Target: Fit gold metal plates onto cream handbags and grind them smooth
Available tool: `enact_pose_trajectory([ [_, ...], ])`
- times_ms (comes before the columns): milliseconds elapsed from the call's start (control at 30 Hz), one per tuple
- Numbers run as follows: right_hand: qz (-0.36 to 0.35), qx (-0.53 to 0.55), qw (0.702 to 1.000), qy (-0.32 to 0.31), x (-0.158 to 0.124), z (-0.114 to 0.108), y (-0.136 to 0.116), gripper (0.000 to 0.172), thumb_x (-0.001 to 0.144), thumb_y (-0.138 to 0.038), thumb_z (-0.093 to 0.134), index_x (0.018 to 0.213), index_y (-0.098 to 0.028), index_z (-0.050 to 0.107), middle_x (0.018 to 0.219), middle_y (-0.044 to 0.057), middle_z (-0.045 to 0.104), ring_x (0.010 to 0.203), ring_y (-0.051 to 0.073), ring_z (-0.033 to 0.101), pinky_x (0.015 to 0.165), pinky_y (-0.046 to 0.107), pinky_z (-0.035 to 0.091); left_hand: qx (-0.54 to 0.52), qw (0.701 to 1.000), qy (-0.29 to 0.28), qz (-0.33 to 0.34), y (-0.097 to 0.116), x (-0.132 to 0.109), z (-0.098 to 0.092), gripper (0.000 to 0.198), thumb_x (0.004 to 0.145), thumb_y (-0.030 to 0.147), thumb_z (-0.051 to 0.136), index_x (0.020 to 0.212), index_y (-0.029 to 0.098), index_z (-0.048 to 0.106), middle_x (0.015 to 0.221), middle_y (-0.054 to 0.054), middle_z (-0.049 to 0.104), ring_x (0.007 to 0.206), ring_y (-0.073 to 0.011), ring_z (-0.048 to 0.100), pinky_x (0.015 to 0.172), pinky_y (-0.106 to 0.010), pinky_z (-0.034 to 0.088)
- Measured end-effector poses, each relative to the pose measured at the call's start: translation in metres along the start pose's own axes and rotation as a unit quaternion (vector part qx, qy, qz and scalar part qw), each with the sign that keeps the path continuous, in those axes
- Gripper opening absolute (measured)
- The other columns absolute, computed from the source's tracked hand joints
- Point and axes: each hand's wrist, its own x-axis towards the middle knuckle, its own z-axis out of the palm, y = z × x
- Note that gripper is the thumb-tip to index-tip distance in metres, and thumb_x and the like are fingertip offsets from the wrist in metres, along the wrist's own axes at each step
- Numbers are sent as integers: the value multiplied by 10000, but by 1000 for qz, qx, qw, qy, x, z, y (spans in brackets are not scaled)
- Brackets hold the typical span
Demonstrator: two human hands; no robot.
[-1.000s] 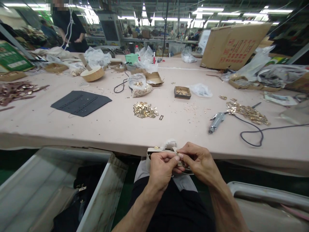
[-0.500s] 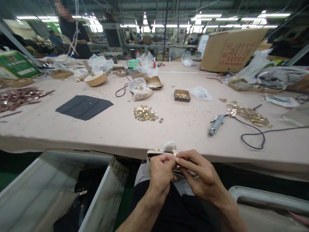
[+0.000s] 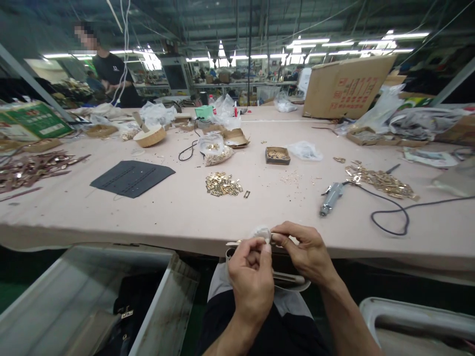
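A cream-coloured bag (image 3: 291,278) rests on my lap against the table's front edge, its top open and dark inside. My left hand (image 3: 252,277) is above its left part, thumb and forefinger pinched on white wrapping (image 3: 262,232) that bunches up at the table edge. Close beside it, my right hand (image 3: 306,249) pinches a small piece at the wrapping's right side; the fingers cover most of it, so its kind does not show. Farther up the table lies a heap of gold metal frames (image 3: 222,184), with one single frame (image 3: 247,195) beside it.
A grey power screwdriver (image 3: 331,199) with a black cord lies at right, near more gold parts (image 3: 382,181). A small box of bits (image 3: 277,155) and a dark panel (image 3: 132,178) lie farther back. At lower left stands a bin (image 3: 159,296) holding dark bags. A person (image 3: 115,74) stands far left.
My hands have moved slightly apart, and the left has turned with its fingers curled upward. More of the bag's opening shows. The view has tilted up a little.
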Motion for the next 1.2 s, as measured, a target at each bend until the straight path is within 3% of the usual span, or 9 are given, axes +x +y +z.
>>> enact_pose_trajectory([
  [100, 51, 39, 998, -23, 6, 0, 4, 171, 957, -332, 671, 916, -196, 765, 856, 45, 724, 795, 189, 671, 734, 286, 536, 3, 998, -67, 5, -6, 6, 2, 369, 916, 363, 709, 1226, 166, 679, 990, -106, 755, 625, -155, 688, 573, -228, 559],
  [167, 87, 67, 993, -33, 7, 1, 7, 198, 949, -364, 680, 941, -187, 770, 871, 50, 730, 800, 188, 672, 728, 281, 544, -24, 996, -90, -10, -12, 12, 6, 355, 928, 348, 693, 1227, 157, 697, 970, -106, 762, 617, -165, 694, 525, -225, 556],
  [333, 135, 92, 986, -19, 4, -2, 16, 267, 933, -399, 697, 1056, -176, 775, 949, 68, 744, 829, 195, 685, 738, 289, 568, -90, 994, -62, -29, -21, 20, 17, 379, 904, 335, 729, 1187, 83, 720, 797, -99, 757, 552, -168, 676, 502, -234, 564],
  [600, 151, 100, 983, 9, 3, 1, 20, 237, 893, -366, 723, 984, -154, 778, 832, 52, 722, 718, 167, 651, 637, 249, 528, -80, 994, -61, -34, -19, 21, 19, 306, 912, 344, 709, 1129, 141, 781, 630, -42, 731, 490, -181, 669, 498, -252, 576],
  [867, 174, 120, 977, 10, 7, 6, 12, 270, 909, -404, 711, 835, -150, 766, 670, 19, 651, 574, 129, 560, 520, 224, 454, -56, 997, -40, -32, -22, 21, 22, 259, 928, 354, 682, 1040, 154, 802, 628, -33, 733, 453, -173, 656, 447, -238, 552],
  [1067, 175, 147, 973, -1, 4, 2, 17, 253, 892, -386, 737, 963, -147, 780, 731, 39, 688, 613, 145, 589, 563, 244, 494, -55, 997, -28, -38, -20, 20, 23, 244, 917, 321, 680, 1036, 145, 800, 603, -30, 723, 435, -167, 639, 450, -239, 554],
  [1200, 190, 129, 973, 12, 4, 7, 18, 230, 875, -368, 727, 897, -142, 762, 722, 45, 684, 590, 144, 580, 526, 238, 469, -44, 998, -34, -43, -21, 19, 23, 256, 923, 337, 671, 1029, 144, 800, 542, -25, 694, 426, -171, 637, 447, -233, 544],
])
